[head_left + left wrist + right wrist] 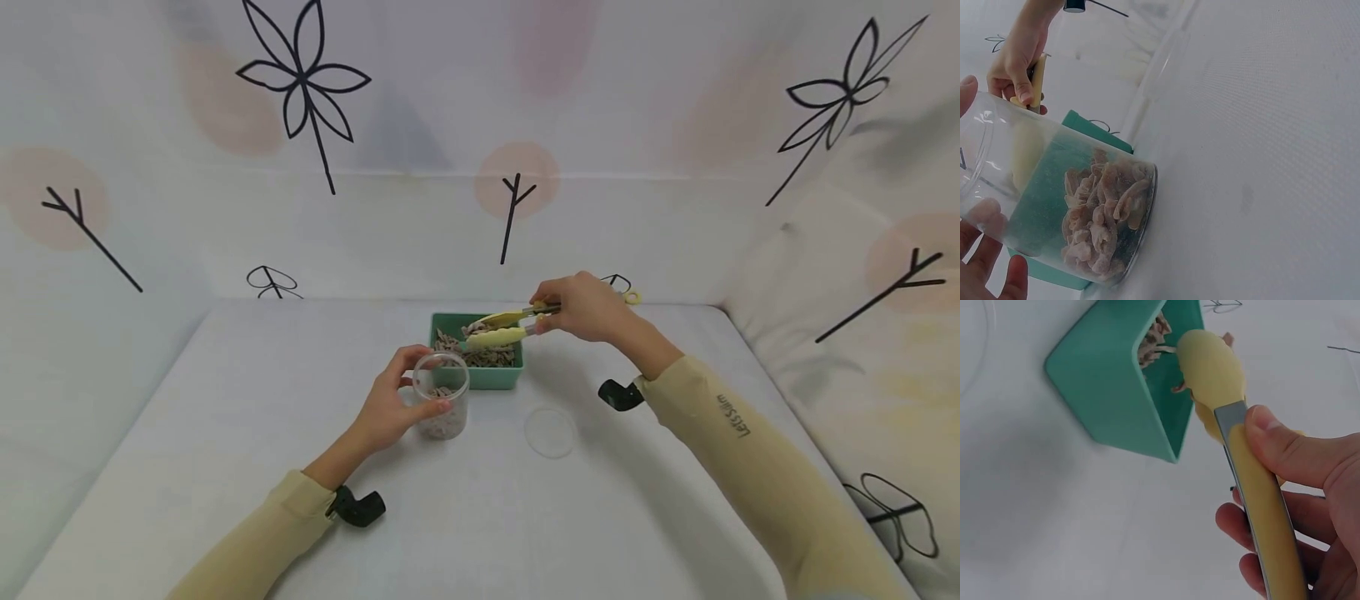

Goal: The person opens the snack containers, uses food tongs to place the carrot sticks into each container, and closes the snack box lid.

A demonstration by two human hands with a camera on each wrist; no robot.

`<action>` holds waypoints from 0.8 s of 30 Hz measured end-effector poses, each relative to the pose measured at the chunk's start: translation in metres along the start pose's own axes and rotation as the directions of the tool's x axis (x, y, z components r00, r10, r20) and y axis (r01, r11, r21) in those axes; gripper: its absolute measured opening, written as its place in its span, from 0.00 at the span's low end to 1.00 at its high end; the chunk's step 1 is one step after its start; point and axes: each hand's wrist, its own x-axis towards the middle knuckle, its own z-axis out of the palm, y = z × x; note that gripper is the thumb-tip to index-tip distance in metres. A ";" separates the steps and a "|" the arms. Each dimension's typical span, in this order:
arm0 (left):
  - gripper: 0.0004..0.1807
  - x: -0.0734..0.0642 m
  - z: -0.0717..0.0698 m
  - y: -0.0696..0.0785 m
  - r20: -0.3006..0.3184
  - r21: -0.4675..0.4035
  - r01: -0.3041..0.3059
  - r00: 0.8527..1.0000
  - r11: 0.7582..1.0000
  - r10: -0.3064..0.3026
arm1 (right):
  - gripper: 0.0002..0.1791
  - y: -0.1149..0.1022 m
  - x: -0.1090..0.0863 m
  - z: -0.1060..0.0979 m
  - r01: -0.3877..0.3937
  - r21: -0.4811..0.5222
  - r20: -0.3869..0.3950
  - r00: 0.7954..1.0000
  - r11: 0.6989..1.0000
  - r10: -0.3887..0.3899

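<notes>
Yellow tongs [1250, 469] over green box [491, 379], clear jar [457, 392] close by.
At seven o'clock of the box, roughly upright, jar wall smooth, seemingly plastic, ringed by curled thumb and fingers of left hand [393, 400], presumably for steadiness. At two o'clock, right hand [585, 308] wrapped round slim metal-edged handles, likely keeping skin off wrinkled brown strips [491, 358] between rounded tips; similar strips low in jar. Toward five o'clock, round clear disc [550, 432], flat on white tabletop [480, 517].
</notes>
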 end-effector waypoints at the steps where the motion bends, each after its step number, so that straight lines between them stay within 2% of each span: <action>1: 0.39 0.000 0.000 0.000 0.000 -0.001 -0.001 1.000 1.000 0.001 | 0.24 0.000 0.000 -0.001 0.001 0.006 0.000 1.000 1.000 -0.001; 13: 0.39 0.001 0.001 0.000 -0.006 0.002 -0.004 1.000 1.000 0.004 | 0.21 -0.013 -0.003 -0.018 0.015 0.004 -0.023 1.000 1.000 -0.015; 24: 0.39 0.000 0.002 0.001 -0.011 -0.002 0.004 1.000 1.000 -0.004 | 0.21 -0.035 -0.016 -0.050 0.074 -0.007 -0.080 0.994 0.997 -0.075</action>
